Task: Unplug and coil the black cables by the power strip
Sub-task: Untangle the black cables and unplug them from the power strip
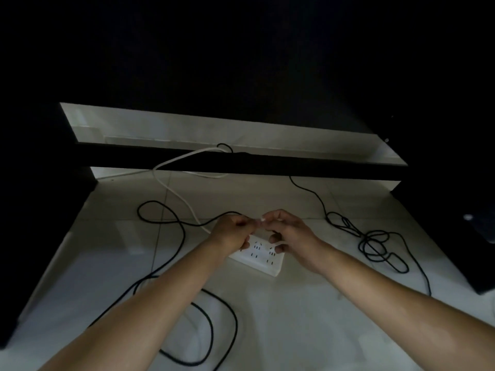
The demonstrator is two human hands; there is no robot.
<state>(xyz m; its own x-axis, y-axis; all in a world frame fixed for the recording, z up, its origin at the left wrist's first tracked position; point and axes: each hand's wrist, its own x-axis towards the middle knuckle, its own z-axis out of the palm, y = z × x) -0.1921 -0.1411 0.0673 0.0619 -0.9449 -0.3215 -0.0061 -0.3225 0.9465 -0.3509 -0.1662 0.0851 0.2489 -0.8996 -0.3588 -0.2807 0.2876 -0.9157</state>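
A white power strip (263, 259) lies on the tiled floor, its sockets showing no plugs. Both hands hover just above its far end. A black cable (160, 223) loops across the floor on the left and runs up into my left hand (231, 232), whose curled fingers hold its end. My right hand (288, 231) has its fingers curled and pinches a small pale piece (262, 220) where the two hands meet; it is too blurred to name. A second black cable (375, 241) lies in a loose tangle to the right, touched by neither hand.
A white cord (176, 192) runs from the strip to the back, under a dark crossbar (241, 163) with a pale wall behind. More black cable loops (222, 325) lie near my forearms. Dark furniture flanks both sides, with a dark box (479, 266) at the right.
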